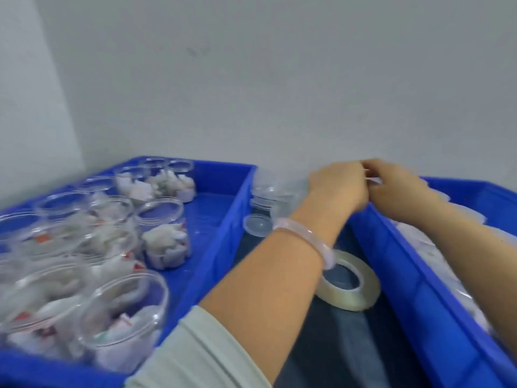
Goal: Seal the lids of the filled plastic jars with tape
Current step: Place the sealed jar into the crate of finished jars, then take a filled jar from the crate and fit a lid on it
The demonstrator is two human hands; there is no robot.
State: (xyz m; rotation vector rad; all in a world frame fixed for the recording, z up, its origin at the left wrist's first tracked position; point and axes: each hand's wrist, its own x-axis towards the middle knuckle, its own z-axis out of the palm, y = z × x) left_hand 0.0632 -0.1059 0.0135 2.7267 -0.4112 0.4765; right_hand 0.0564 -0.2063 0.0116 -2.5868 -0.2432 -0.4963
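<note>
- Jars [165, 242], clear plastic and filled with pale packets, stand lidded and crowded in the left blue tray [223, 217]. They fill its near and far-left parts. Bare tray floor shows along its right wall.
- Right blue tray [419, 289] runs along the right edge of view and holds pale contents [447, 247] too blurred to identify.
- Dark work surface [335, 345] forms a narrow lane between the two tray walls, and both forearms cross it.
- Left hand [338, 186] is raised over the far end of the lane, fingers curled. Whether it grips anything cannot be told.
- Right hand [397, 189] meets the left hand fingertip to fingertip above the right tray's inner rim and pinches a thin pale strip [374, 179].
- Tape roll [349, 281] lies flat in the lane, just beside the right tray's wall and partly under the left wrist.
- Clear stacked containers [265, 194] sit at the lane's far end, beside the left tray's outer wall.
- Loose lid [257, 225] lies just in front of them.
</note>
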